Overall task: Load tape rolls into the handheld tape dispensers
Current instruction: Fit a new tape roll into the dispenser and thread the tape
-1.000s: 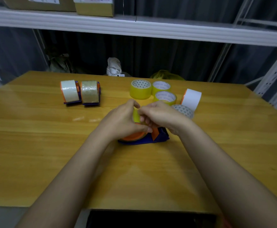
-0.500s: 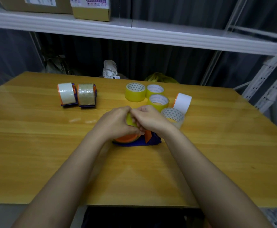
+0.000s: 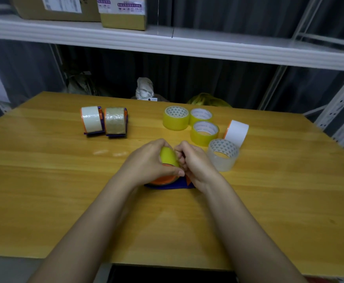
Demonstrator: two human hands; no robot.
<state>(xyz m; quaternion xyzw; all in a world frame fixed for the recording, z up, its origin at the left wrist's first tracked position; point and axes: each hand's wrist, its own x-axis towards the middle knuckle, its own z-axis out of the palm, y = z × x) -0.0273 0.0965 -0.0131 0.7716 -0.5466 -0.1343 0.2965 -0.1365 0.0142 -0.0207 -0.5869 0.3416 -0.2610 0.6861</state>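
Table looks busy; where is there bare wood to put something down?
Bare table lies left of the left hand, before the two loaded dispensers, and along the near edge. It is crowded right of the right hand, among the loose tape rolls.

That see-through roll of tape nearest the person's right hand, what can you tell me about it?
The clear tape roll looks like glossy, transparent film wound on a pale core printed inside with small dark triangles. It lies flat on the wooden table, hole facing up, unloaded and apart from any dispenser. It sits just right of the right hand, in front of a yellow roll and the white roll. Whether it touches them is unclear.
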